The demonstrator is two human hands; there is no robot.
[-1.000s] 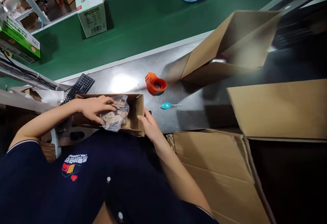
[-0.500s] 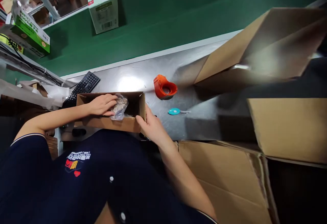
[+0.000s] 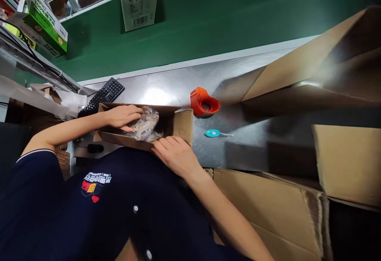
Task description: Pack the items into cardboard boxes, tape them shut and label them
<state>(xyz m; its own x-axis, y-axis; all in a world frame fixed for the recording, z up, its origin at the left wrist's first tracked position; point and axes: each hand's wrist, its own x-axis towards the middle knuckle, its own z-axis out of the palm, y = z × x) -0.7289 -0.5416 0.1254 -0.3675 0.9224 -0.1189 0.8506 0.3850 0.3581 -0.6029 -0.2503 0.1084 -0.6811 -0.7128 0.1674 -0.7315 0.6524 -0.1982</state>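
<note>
A small open cardboard box (image 3: 126,139) sits on the metal table close to my body. Inside it lies a clear plastic bag (image 3: 145,124) with pale beige contents that I cannot identify. My left hand (image 3: 123,116) reaches over the box's left end, its fingers closed on the left side of that bag. My right hand (image 3: 177,155) grips the near wall towards the right end, fingers over the rim and thumb hidden. A flap at the box's right end stands folded outward.
Right of the box are an orange plastic holder (image 3: 204,102) and a small teal oval tool (image 3: 212,133). A black keyboard (image 3: 102,96) and mouse (image 3: 95,148) lie left. Large cardboard flaps (image 3: 348,161) fill the right. Cartons (image 3: 139,8) stand on the green belt (image 3: 208,22).
My right hand has moved from the box's right end onto its near rim. The right end flap now leans outward. More of the plastic bag shows, and the view has shifted slightly.
</note>
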